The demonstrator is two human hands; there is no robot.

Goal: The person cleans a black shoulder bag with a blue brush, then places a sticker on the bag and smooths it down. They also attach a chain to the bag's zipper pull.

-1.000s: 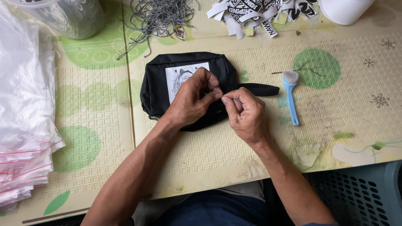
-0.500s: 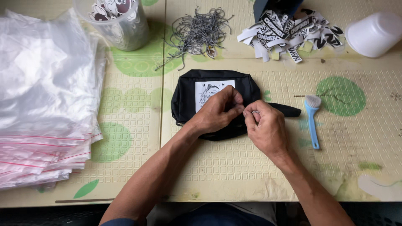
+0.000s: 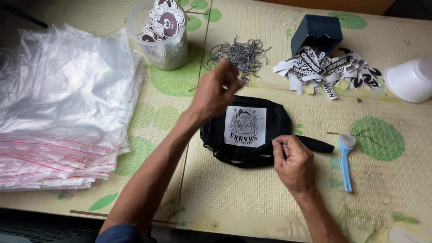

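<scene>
Lying flat at the centre of the pale patterned table mat (image 3: 252,198), the black fabric pouch with a white printed patch (image 3: 245,130) looks soft, light and floppy; its stiffer zip edge or side strap seems the surest place to grip. The right hand (image 3: 294,164) rests at the pouch's four o'clock edge, thumb and forefinger pinching a small metal piece. The left hand (image 3: 216,92) hovers at the pouch's eleven o'clock, fingers loosely curled, beside the heap of thin grey wire loops (image 3: 240,56). A blue-handled brush (image 3: 345,157) lies at three o'clock.
</scene>
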